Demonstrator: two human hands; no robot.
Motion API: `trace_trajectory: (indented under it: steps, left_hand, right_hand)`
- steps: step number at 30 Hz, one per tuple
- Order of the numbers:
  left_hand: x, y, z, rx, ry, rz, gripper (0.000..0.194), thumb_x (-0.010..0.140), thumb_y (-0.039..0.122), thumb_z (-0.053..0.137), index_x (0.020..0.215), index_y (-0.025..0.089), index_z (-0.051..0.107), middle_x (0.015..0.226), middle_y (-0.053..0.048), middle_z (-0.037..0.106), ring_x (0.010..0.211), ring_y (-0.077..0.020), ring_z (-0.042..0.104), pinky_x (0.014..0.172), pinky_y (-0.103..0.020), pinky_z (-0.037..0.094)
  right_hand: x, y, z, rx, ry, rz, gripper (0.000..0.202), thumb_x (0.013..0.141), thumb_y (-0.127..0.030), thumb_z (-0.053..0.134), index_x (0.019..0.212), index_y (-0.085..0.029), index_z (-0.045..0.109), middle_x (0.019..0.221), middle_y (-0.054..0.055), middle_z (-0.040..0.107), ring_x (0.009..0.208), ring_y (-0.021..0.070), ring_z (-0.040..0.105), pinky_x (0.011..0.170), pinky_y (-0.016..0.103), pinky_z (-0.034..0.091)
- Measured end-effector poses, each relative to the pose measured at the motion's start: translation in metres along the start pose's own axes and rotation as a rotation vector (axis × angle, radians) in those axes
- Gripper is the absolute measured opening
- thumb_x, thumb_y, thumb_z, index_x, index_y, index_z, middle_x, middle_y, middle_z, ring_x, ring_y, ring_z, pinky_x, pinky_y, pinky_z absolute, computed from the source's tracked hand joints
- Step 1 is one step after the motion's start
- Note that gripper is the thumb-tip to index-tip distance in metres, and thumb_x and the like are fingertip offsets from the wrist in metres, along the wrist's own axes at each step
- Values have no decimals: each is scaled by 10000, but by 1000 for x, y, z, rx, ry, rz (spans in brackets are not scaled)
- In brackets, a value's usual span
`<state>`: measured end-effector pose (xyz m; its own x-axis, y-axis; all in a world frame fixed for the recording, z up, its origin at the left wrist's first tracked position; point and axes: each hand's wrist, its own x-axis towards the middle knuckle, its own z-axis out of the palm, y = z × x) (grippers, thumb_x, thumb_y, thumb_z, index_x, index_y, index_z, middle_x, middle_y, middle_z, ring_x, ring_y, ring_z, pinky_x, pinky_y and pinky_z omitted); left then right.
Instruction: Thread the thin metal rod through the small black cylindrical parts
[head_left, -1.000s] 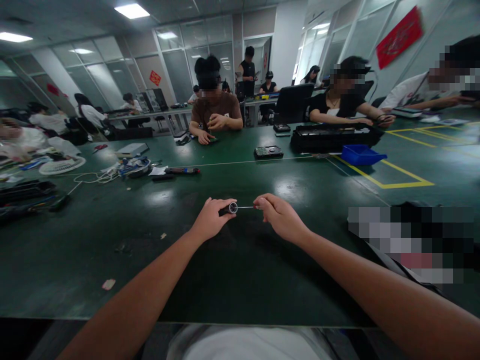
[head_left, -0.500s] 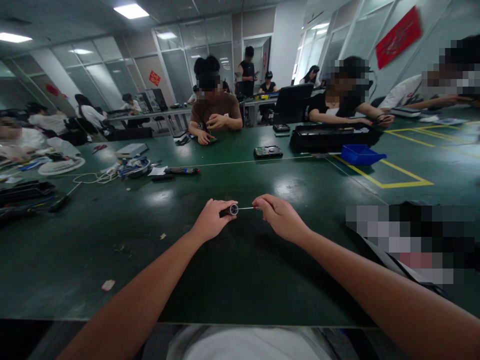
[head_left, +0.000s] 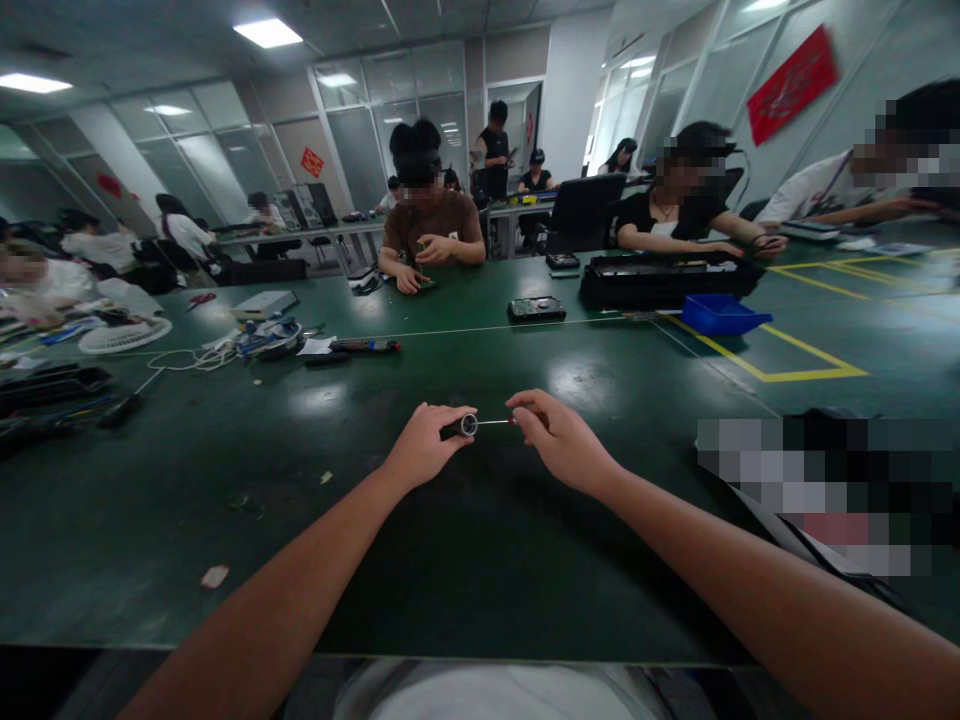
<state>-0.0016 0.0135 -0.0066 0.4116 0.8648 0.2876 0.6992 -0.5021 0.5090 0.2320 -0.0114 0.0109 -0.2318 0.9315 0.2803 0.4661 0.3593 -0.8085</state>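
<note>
Okay, centre of the frame: left hand (head_left: 424,447) has its fingers clamped on a short black cylindrical part (head_left: 466,425), held above the table (head_left: 525,550), pale-rimmed round end facing the camera. Its round end looks recessed, dark inside; too small to tell what it contains. Right hand (head_left: 559,435), just right of it, is at the red end of a thin straight metal rod (head_left: 495,422); forefinger and thumb tips look slightly apart, grip on the red end can't be told. Rod lies roughly level between the hands, other end at the cylindrical part; whether it goes in, can't tell.

Containers: blue plastic open bin (head_left: 720,315), right of upper centre, contents not readable. Long black plastic open housing (head_left: 667,280) just behind it, dark parts and a small whitish piece inside, details unclear. Flat silver-grey metal box (head_left: 264,303), upper left, inside not visible.

Others: green-and-black hard drive (head_left: 536,308) flat on the table, above the hands in frame; bundle of blue and white cables (head_left: 270,337) left of centre; black pen-shaped tool with red tip (head_left: 367,345) beside it; round white slotted plastic piece (head_left: 126,335) further left. Person in brown shirt (head_left: 431,225) across the table, hands over a small part.
</note>
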Motion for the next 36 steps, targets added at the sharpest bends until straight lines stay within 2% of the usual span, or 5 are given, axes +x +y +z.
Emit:
trace_trajectory:
  steps: [6,12,24,30,36]
  left_hand:
    - [0,-1,-1,1,26,-30,397,854,281,693,1247,296,644,1120,-30,703,1029,-241,600,1032,-467,386]
    - [-1,-1,-1,1,10,-22,382,861,280,686,1240,293,648,1101,-28,705,1005,-236,600,1029,-465,388]
    - [0,2,-1,-14,-2,-12,380,858,289,688,1237,297,649,1123,-22,704,1006,-238,597,1019,-458,388]
    - [0,1,0,-14,-11,15,372,857,277,686,1227,284,652,1146,-26,703,1005,-235,601,1007,-452,395]
    - [0,-1,1,-18,1,-1,383,862,279,681,1244,296,644,1147,-20,701,1020,-239,591,1027,-465,382]
  right_hand:
    - [-1,2,1,53,-8,-1,267,937,-334,514,1176,-217,540,888,25,637,746,167,606,671,306,470]
    - [0,-1,0,47,-54,70,312,989,-414,391,1099,-215,604,852,26,640,661,150,597,596,285,466]
    - [-1,2,1,55,66,25,237,919,-347,553,1123,-226,560,889,27,649,786,187,626,702,327,478]
    - [1,2,1,89,8,41,336,989,-455,391,985,-217,629,730,0,596,619,152,562,638,312,469]
    - [-2,-3,-1,22,26,9,293,948,-341,479,1212,-228,539,801,7,624,682,172,587,631,309,451]
